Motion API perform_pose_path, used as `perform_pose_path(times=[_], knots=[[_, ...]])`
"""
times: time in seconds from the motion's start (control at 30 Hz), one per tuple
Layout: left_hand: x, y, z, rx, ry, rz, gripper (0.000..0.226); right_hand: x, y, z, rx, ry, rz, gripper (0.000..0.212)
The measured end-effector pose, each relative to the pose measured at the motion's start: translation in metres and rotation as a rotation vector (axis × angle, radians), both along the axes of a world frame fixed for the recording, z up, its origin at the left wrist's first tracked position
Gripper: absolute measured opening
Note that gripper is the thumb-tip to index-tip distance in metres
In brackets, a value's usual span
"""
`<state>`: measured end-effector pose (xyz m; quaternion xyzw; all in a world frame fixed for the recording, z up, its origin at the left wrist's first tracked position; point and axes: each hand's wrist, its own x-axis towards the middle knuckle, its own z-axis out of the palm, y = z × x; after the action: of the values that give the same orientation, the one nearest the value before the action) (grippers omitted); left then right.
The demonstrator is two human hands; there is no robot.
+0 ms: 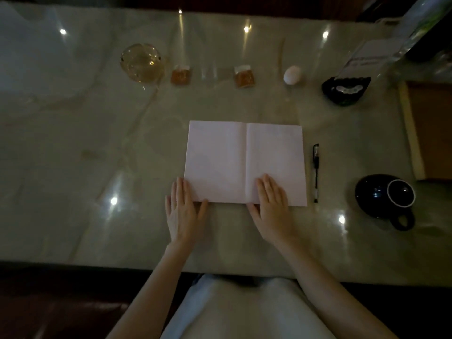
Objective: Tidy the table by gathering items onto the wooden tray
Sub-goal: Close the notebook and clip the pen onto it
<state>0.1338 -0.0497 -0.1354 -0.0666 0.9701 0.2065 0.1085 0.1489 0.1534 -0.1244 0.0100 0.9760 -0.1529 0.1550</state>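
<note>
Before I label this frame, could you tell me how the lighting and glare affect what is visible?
Head view: dim overall; bright glare spots dot the glossy table; the open notebook reads clearly under both hands, left and right; the wooden tray is cut off at the right edge; wide-angle bending shows.

The open notebook (245, 162) lies at the table (73, 143) centre. Pen (315, 172) just right of it; cup (389, 199) farther right; wooden tray (413, 133) at right edge; egg (292, 74) behind.

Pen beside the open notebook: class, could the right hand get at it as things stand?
Probably yes. The pen lies alone just right of the notebook, on which the right hand rests flat; nothing lies between.
</note>
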Motion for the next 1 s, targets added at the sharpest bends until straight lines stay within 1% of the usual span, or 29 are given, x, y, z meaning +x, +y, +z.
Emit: perform_pose_path(times=[0.07,0.2,0.27,0.3,0.43,0.5,0.57,0.67,0.77,0.83,0.9,1.0], knots=[[0.004,-0.006,-0.005,0.002,0.000,-0.049,0.085,0.000,-0.002,-0.002,-0.003,-0.008,0.002,0.072],[0.005,-0.013,-0.010,0.003,0.012,-0.087,0.084,-0.004,-0.002,0.003,-0.034,-0.030,-0.018,0.066],[0.005,-0.015,-0.010,-0.003,0.019,-0.105,0.082,-0.007,-0.009,0.006,-0.041,-0.020,-0.043,0.067],[0.005,-0.016,-0.010,0.002,0.020,-0.108,0.079,-0.009,-0.013,0.007,-0.046,-0.009,-0.028,0.068],[0.003,-0.023,-0.007,0.009,0.032,-0.127,0.067,-0.023,-0.037,0.006,-0.064,0.024,0.155,0.070],[0.001,-0.026,-0.006,0.017,0.053,-0.130,0.063,-0.030,-0.044,0.005,-0.030,0.089,0.171,0.067],[-0.001,-0.027,-0.006,0.050,0.075,-0.118,0.062,-0.033,-0.047,0.001,0.057,0.166,0.188,0.060],[-0.001,-0.029,-0.004,0.107,0.094,-0.098,0.062,-0.033,-0.047,-0.009,0.265,0.271,0.307,0.047],[0.000,-0.030,-0.002,0.157,0.101,-0.083,0.062,-0.034,-0.046,-0.019,0.407,0.353,0.411,0.048],[-0.002,-0.032,0.001,0.218,0.102,-0.059,0.057,-0.036,-0.044,-0.024,0.427,0.453,0.474,0.045],[-0.006,-0.032,0.007,0.319,0.106,-0.001,0.048,-0.039,-0.040,-0.026,0.394,0.583,0.539,0.036],[-0.011,-0.031,0.017,0.566,0.086,0.193,0.036,-0.040,-0.036,-0.026,0.295,0.744,0.590,0.025]])
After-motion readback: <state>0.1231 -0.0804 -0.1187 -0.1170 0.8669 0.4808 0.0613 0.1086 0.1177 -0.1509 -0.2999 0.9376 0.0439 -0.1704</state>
